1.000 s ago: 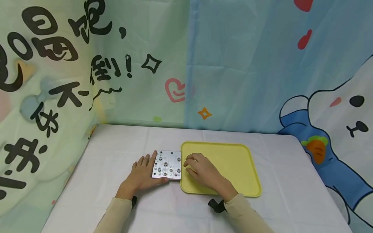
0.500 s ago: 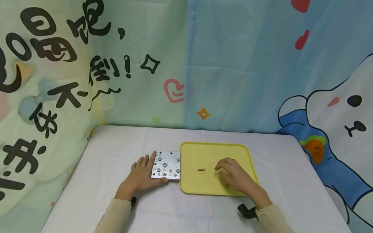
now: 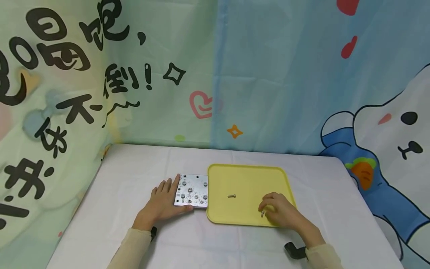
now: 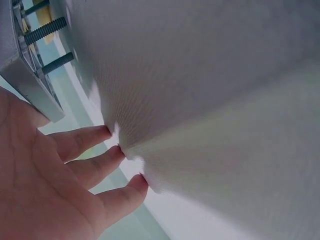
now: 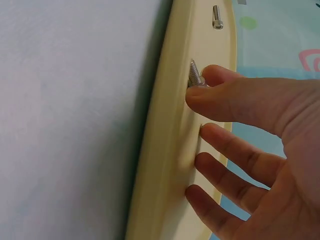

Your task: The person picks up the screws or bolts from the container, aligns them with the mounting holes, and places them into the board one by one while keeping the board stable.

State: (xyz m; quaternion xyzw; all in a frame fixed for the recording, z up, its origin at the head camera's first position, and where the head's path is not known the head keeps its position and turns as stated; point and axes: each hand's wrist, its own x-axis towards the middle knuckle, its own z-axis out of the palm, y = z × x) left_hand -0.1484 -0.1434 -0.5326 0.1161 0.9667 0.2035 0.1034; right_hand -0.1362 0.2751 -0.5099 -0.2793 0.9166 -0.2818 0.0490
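Observation:
A silver metal plate (image 3: 191,191) with several screws through it sits left of a yellow tray (image 3: 248,221). In the left wrist view, threaded screw shanks (image 4: 45,31) stick out beneath it. My left hand (image 3: 164,203) lies at its near-left corner, fingers spread, with the index finger along the left side and thumb at the front edge. Over the tray's right part, my right hand (image 3: 282,211) pinches a small metal screw (image 5: 195,75) between thumb and index finger. The other fingers point loosely towards the tray. Another screw (image 3: 231,196) lies left of that hand.
White cloth (image 3: 215,246) covers the table under plate and tray. A printed curtain (image 3: 268,74) hangs behind the far edge. Each wrist wears a black camera mount, such as the right mount (image 3: 295,251).
From beside the plate, my right hand has moved right across the tray, uncovering the lying screw, and now pinches another screw. The left hand stays put.

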